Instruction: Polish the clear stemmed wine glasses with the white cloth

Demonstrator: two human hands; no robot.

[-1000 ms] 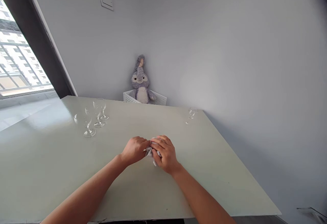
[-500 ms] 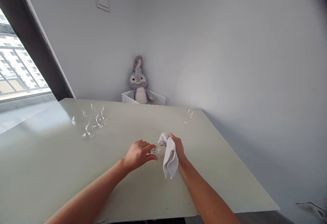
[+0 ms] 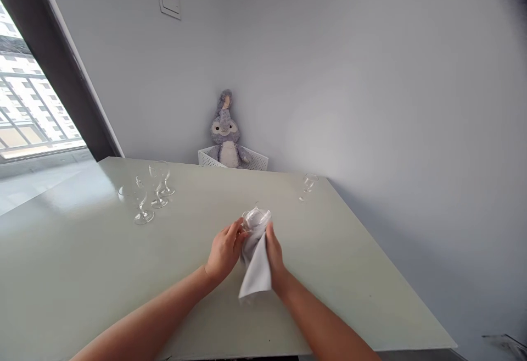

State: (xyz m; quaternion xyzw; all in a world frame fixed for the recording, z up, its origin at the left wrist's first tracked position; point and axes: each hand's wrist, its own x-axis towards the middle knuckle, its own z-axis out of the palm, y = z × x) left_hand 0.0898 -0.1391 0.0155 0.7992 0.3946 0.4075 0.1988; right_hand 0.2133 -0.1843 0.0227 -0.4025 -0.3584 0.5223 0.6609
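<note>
Over the near middle of the table, my left hand (image 3: 225,248) is closed on a small clear stemmed glass (image 3: 247,219). Its upper part shows above the fingers, while much of the rest is covered by cloth and hand. My right hand (image 3: 275,252) grips a white cloth (image 3: 257,273) that lies against the glass, one corner hanging down toward me. Between the two hands, the cloth bunches up, so the contact there is partly hidden.
Several clear stemmed glasses (image 3: 144,216) stand together at the left on the pale table (image 3: 197,322). Another stemmed glass (image 3: 307,186) stands near the far right corner. Behind the table, a grey plush toy (image 3: 228,141) sits in a white perforated basket (image 3: 258,161) against the wall.
The glass has turned from lying sideways between my hands to a more upright tilt. My right hand and the cloth have moved left, closer to my left hand, and the cloth now wraps against the glass.
</note>
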